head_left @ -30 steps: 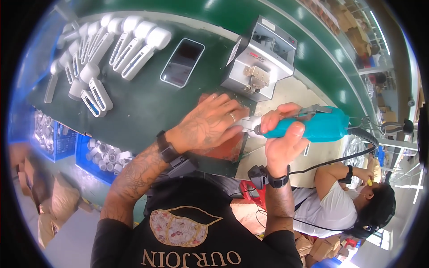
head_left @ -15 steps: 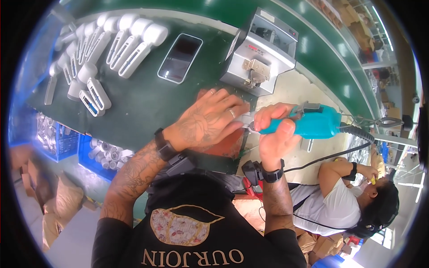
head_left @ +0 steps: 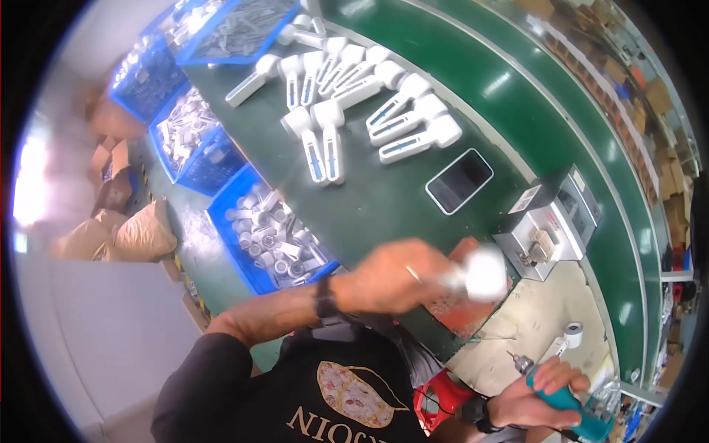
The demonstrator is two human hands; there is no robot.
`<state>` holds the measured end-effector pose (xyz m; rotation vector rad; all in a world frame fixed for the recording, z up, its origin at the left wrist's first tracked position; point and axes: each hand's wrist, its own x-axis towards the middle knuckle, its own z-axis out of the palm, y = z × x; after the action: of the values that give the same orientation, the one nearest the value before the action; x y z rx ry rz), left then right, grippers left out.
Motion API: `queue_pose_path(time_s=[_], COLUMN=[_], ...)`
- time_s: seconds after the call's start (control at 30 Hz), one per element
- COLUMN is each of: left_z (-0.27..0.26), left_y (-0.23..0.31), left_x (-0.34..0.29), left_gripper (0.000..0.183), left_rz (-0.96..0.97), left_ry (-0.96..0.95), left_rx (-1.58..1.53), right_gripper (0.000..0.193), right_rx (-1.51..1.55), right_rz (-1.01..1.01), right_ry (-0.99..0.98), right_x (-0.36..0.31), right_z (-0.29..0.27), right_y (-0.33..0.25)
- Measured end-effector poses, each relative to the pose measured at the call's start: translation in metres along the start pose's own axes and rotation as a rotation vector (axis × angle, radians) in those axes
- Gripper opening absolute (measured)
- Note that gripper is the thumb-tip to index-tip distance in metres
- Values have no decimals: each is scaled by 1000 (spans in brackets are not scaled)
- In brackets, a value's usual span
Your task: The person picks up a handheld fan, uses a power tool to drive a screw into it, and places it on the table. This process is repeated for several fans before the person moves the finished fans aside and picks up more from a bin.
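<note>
Our left hand [head_left: 388, 279] has its grip clamped on a blurred white handheld part [head_left: 480, 273], above the near edge of the green surface [head_left: 384, 199]. Our right hand [head_left: 535, 399], lower right of it, is wrapped around a teal power screwdriver [head_left: 569, 404].

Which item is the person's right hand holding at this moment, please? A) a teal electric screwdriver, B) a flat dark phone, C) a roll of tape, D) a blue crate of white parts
A: the right hand grips the teal electric screwdriver low at the frame's right edge, bit pointing up-left, while the left hand holds a blurred white handheld device over the green bench.
</note>
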<state>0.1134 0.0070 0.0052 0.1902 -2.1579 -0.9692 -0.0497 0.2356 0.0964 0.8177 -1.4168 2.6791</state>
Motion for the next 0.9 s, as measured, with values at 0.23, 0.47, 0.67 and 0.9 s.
queue_pose_path(time_s=[0.23,0.47,0.67,0.9], left_z=[-183,-222,-18,254], left_y=[-109,-151,1,68], left_x=[-26,-31,108,120], left_gripper=[38,27,15,39], left_rz=[-499,-176,-99,80], left_ry=[790,606,198,-502], left_rx=[713,1041,138,-276], right_gripper=[71,66,72,76], right_rx=[-183,-163,-300,-383], right_rz=[111,125,144,178], right_ry=[-1,-76,33,69], right_x=[-16,-29,-49,-52], right_z=[-16,-29,-60,-55], right_y=[13,20,-6,-27])
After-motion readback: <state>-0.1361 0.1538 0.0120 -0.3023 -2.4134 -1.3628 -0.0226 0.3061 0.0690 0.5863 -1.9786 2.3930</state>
